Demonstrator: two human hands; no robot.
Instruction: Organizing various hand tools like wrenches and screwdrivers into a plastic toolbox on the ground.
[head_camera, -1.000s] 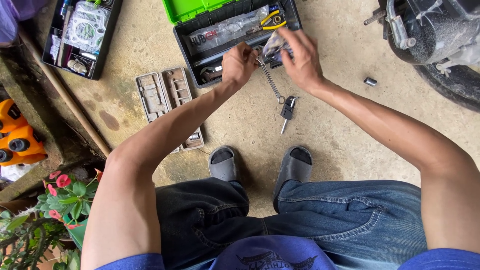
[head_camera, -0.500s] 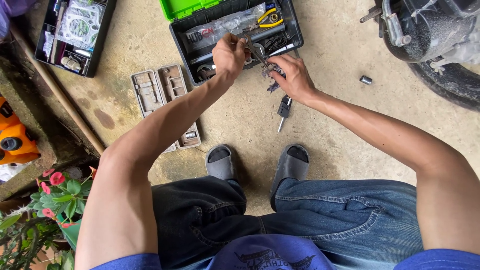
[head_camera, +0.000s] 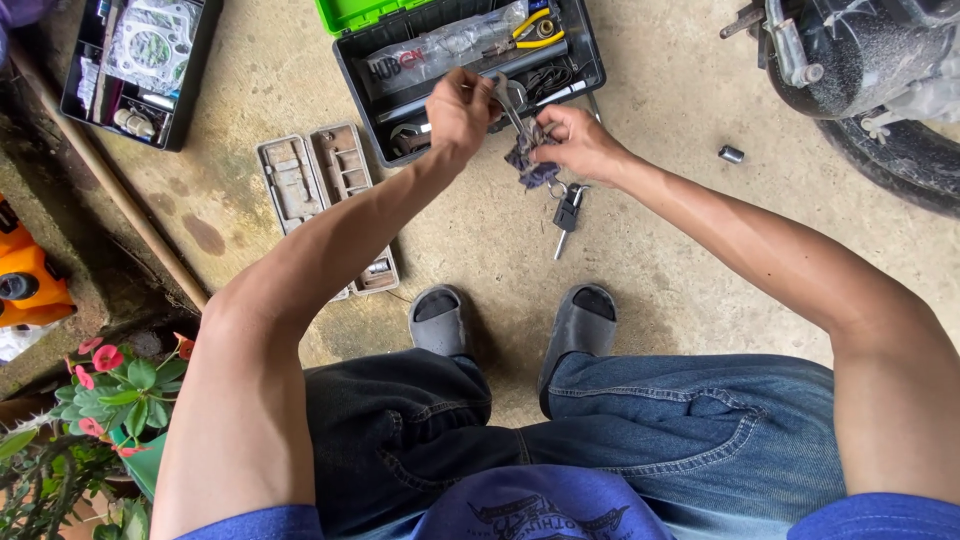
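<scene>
shiny bare-metal wrench (head_camera: 510, 103), crumpled dull purple cloth rag (head_camera: 527, 165), matt black plastic toolbox (head_camera: 590, 62) with glossy green lid, rough stained concrete floor (head_camera: 680, 230), worn blue denim

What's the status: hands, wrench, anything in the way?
Left hand grips wrench. Right hand holds rag against it. Both above toolbox edge; nothing blocking.

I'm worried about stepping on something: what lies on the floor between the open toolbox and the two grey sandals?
In the head view, a black key on a ring lies on bare concrete between the toolbox and the sandals.
</scene>
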